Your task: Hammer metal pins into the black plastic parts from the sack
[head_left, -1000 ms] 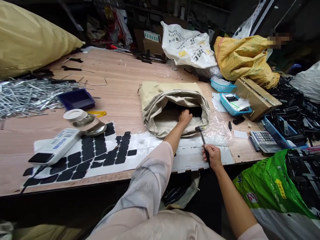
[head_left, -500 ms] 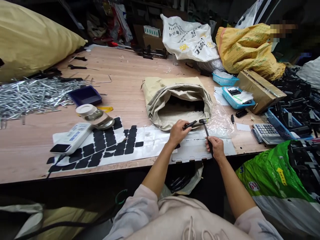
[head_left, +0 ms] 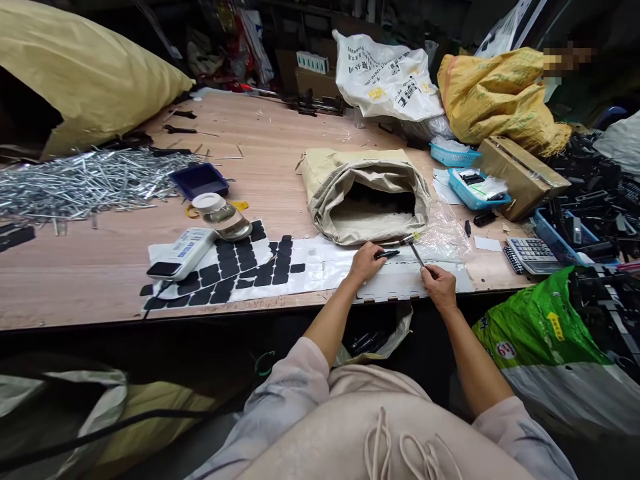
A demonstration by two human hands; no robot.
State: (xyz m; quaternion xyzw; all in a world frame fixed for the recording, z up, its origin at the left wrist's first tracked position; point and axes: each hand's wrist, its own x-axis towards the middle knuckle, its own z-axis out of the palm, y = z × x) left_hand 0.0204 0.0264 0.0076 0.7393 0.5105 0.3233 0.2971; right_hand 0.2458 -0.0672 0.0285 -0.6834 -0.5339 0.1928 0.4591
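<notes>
My left hand [head_left: 366, 264] is closed around a slim black part [head_left: 387, 254], which sticks out to the right past the fingertips. In my right hand [head_left: 440, 285] is a small hammer [head_left: 417, 254] with a thin metal shaft, its head up and pointing away from me. The head is beside the lower lip of a beige cloth sack [head_left: 320, 193]; I cannot tell whether it touches. That sack lies on its side, mouth towards me, with dark contents in shadow. Under both hands lies a white sheet [head_left: 395, 283] at the table's front edge.
At left are a heap of metal rods [head_left: 100, 183], a dark blue tray [head_left: 200, 180], a lidded jar [head_left: 227, 220], a white device [head_left: 183, 253] and black stickers [head_left: 230, 263]. A calculator [head_left: 537, 255], blue baskets [head_left: 480, 193] and a green bag [head_left: 535, 320] are at right.
The view has shifted left. My right hand has moved a little away from the left one, and the hammer's shaft leans more. Both hands keep their hold.
</notes>
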